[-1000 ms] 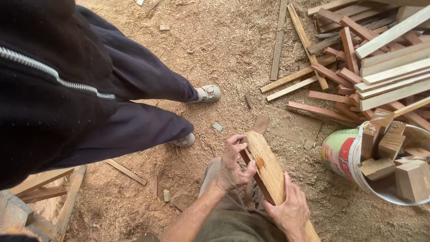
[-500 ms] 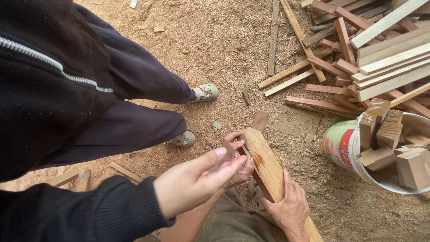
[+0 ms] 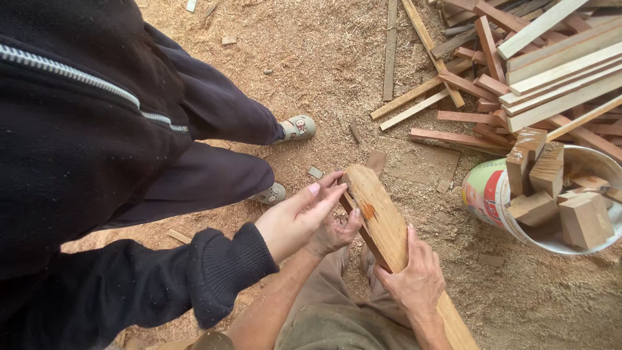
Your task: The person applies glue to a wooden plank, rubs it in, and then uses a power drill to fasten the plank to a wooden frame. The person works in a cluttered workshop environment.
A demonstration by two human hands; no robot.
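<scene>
A long wooden plank [image 3: 389, 233] ran slantwise across the middle of the view, above the sawdust floor [image 3: 311, 71]. The left hand [image 3: 298, 217], reaching out of a sleeve at lower left, touched the plank's upper end. A co-worker's hand [image 3: 334, 233] lay just under it against the plank's left edge; another co-worker's hand [image 3: 414, 279] clasped the plank lower down on its right. To the right stood a bucket [image 3: 492, 194] with wood blocks [image 3: 551, 194] in it. Behind it lay a pile of slats [image 3: 538, 58]. Two shoes [image 3: 295, 129] stood left of the plank.
</scene>
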